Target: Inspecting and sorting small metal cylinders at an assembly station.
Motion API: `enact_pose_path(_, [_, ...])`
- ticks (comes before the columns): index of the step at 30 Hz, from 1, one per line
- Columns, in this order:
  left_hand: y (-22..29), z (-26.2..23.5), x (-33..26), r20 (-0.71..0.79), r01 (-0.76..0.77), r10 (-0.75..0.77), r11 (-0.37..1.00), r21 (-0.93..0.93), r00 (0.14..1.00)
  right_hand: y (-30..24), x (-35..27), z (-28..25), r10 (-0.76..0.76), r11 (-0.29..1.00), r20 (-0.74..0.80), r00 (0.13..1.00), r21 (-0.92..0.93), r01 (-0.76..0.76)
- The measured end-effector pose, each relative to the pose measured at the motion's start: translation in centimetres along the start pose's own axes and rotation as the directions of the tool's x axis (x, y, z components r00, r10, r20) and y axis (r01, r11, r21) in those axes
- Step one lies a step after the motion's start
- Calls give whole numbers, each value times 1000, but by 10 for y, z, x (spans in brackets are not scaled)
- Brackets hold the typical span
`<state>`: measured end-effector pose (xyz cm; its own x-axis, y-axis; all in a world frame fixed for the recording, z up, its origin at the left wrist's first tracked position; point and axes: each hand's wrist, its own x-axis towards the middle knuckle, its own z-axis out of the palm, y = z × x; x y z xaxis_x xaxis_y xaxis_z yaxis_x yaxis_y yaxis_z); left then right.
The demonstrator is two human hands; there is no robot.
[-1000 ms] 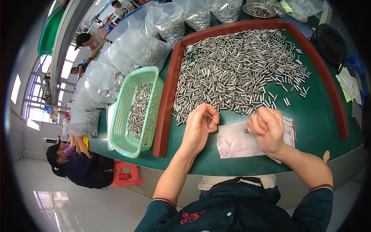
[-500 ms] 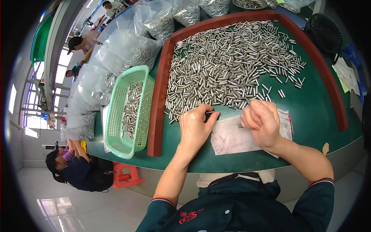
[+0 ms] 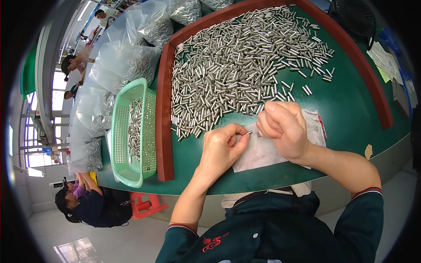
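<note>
My left hand (image 3: 222, 148) is closed in a pinch on a small metal pin (image 3: 249, 132), whose bright end shows between thumb and forefinger. Just right of it, my right hand (image 3: 284, 129) is curled into a fist above a whitish cloth (image 3: 258, 153); whatever its fingers hold, if anything, is hidden. Beyond both hands spreads a large heap of short, shiny metal pins (image 3: 228, 74) on the green table. A pair of loose pins (image 3: 306, 90) lies apart at the heap's right side.
Dark red rails (image 3: 165, 114) border the heap at left, back and right. Left of them stands a light green perforated basket (image 3: 147, 131) partly filled with pins. Clear plastic bags (image 3: 127, 63) of pins line the table's left and far side. A black fan (image 3: 353, 19) stands at far right.
The view has shifted, so the table's contents sit further left and higher. My left thumb and forefinger have come together, showing the pin's end; my right fist stays closed.
</note>
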<state>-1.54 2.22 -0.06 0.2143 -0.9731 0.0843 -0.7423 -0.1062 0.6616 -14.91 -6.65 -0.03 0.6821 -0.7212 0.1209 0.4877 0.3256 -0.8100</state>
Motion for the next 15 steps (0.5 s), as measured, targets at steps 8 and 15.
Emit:
enact_pose_path(8, [2, 4, 0, 9, -100, 100, 995, 16, 995, -2, 0, -4, 6, 994, 6, 1000, 105, -6])
enact_pose_path(15, [2, 3, 0, 27, -77, 77, 997, 7, 997, 2, 2, -3, -11, 990, 23, 1000, 138, 7])
